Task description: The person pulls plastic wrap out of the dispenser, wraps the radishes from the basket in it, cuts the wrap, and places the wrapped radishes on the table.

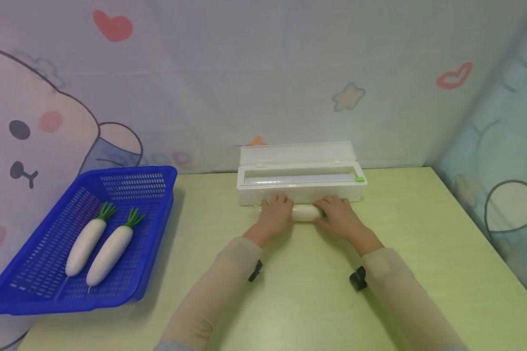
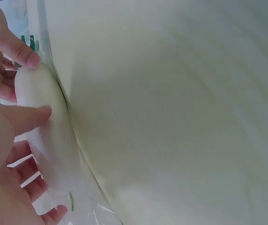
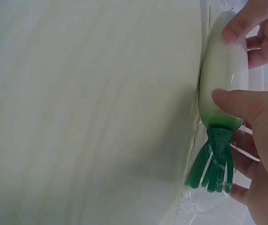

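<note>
A white radish (image 1: 305, 213) with green leaf stubs (image 3: 213, 161) lies crosswise on the table, just in front of a white cling film box (image 1: 296, 195). Clear plastic film (image 3: 195, 204) shows around its leaf end and its tip. My left hand (image 1: 276, 214) grips the tip half, thumb on the near side and fingers behind. With the right hand (image 1: 340, 217) I hold the leafy end in the same way; the right thumb (image 3: 237, 101) lies on the radish close to the leaves.
The box's lid (image 1: 296, 153) stands raised at the back, and a green slider (image 1: 359, 179) sits at the box's right end. To the left, a blue basket (image 1: 158, 243) holds two more radishes (image 1: 110, 256). A printed cloth (image 1: 263, 73) hangs behind the table (image 1: 421, 243).
</note>
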### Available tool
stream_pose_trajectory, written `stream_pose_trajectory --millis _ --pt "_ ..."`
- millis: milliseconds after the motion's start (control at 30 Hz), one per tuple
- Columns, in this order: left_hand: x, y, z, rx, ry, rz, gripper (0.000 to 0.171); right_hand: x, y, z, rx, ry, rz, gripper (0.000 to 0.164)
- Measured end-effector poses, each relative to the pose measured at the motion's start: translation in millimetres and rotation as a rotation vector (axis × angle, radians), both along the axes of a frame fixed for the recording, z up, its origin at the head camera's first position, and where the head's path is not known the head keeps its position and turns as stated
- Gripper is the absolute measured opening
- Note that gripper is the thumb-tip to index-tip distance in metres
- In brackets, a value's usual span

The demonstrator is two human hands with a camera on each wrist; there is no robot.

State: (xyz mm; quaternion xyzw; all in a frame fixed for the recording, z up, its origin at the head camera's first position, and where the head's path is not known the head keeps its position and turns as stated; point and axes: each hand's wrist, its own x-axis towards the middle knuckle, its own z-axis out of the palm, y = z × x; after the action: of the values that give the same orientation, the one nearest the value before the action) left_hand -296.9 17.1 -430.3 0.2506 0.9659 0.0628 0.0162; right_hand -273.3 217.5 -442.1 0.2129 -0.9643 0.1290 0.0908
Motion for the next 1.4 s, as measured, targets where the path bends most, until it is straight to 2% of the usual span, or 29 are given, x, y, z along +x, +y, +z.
stream_pose_trajectory --millis 433,700,900,1067,1167,1267,1400 --pt "-8.6 4.0 2.3 -0.059 0.06 -0.003 0.028 -7.6 2.7 -0.1 -0.053 -0.026 0.003 0.041" --pt "-12.6 6.3 9.6 -0.148 0.037 -0.011 0.03 -12.9 2.8 -3.9 -0.044 0.009 0.009 0.038" --pt "-13.1 10.3 11.0 -0.18 0.042 -0.008 0.029 -14.3 5.8 -8.0 -0.075 -0.018 0.0 0.034" --pt "-9.5 17.6 14.8 -0.179 0.064 0.011 0.027 -13.9 9.7 -11.3 -0.075 0.028 0.033 0.036" --pt "-7.4 23.7 19.2 -0.218 0.076 0.028 0.026 -13.5 12.7 -12.7 -0.067 0.069 0.057 0.041" --pt "-8.5 30.5 24.0 -0.247 0.084 0.037 0.026 -12.6 16.9 -9.4 -0.071 0.09 0.062 0.045" --pt "-12.0 41.6 34.2 -0.171 0.103 0.002 0.023 -9.7 26.7 5.6 -0.118 0.111 0.048 0.045"
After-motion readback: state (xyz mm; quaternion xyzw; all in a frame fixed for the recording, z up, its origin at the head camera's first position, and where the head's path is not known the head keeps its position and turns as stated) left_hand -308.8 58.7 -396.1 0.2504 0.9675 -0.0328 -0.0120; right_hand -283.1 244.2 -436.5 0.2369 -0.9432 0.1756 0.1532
